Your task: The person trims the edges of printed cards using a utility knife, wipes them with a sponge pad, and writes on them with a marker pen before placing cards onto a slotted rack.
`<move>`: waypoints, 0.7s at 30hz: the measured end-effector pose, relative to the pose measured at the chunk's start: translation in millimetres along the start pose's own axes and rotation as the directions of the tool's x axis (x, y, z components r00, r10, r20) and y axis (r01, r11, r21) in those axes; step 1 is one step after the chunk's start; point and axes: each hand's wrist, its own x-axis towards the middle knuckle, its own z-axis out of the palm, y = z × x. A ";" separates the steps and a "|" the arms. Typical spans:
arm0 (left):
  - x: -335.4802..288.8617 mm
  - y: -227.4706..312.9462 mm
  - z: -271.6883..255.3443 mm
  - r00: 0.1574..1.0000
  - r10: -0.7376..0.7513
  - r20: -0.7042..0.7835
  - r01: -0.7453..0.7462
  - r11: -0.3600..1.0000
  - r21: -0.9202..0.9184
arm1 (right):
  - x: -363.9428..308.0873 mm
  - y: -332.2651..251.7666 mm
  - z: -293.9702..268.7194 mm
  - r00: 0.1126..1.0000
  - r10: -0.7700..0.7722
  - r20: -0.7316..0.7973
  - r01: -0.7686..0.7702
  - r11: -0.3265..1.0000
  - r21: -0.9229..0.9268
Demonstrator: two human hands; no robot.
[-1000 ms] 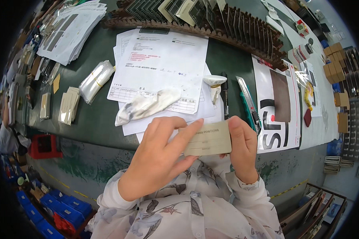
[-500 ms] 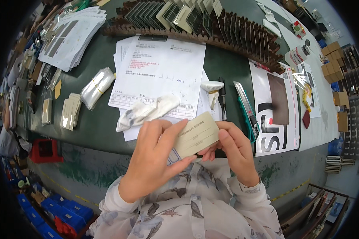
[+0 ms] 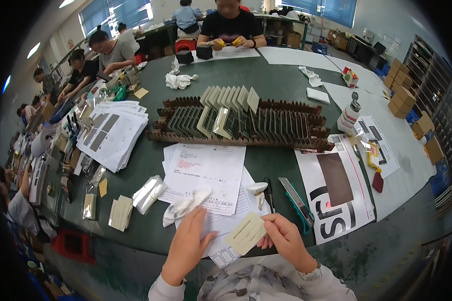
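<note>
My right hand (image 3: pixel 290 242) pinches a cream printed card (image 3: pixel 246 234) between thumb and fingers at its right end, tilted above the table's near edge. Left of the card, my left hand (image 3: pixel 185 245) holds nothing, its thumb apart from the fingers. Its fingertips are beside a crumpled white cloth (image 3: pixel 180 206), which lies on printed sheets (image 3: pixel 206 173). Just below the card, a paper with blue outlined boxes (image 3: pixel 226 257) shows. A long brown toothed rack (image 3: pixel 276 144) stands beyond the sheets, holding several dark and cream plates on edge.
Small cream cards (image 3: pixel 119 213) and a bundle of clear plastic sleeves (image 3: pixel 149 194) lie to the left, near a paper stack (image 3: pixel 113 135). A black pen (image 3: pixel 269 195), a teal cutter knife (image 3: pixel 297 204) and a bottle (image 3: pixel 349 115) are right. Across the table sits a person (image 3: pixel 231 30).
My left hand has let go of the card and moved off it to the left. The right hand keeps the card, now turned. The view has tilted up, showing more of the room.
</note>
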 end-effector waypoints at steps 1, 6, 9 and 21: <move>0.5 -1.2 -0.1 0.997 -0.008 -0.074 0.014 0.996 0.088 | 0.0 0.2 -0.6 1.000 0.008 0.009 -0.007 1.000 -0.023; 6.7 25.7 -21.8 0.991 0.010 0.134 0.004 0.995 -0.101 | -0.9 -0.6 -5.2 0.997 0.064 0.039 -0.062 0.996 -0.065; 6.8 39.2 -21.1 0.912 0.197 0.360 -0.092 0.953 -0.288 | -0.3 -1.8 -4.6 0.990 0.103 0.100 -0.093 0.991 -0.100; -2.4 35.9 -10.9 0.955 0.134 0.265 -0.079 0.975 -0.209 | 17.9 -16.8 3.6 0.972 -0.235 0.013 0.207 0.827 -0.522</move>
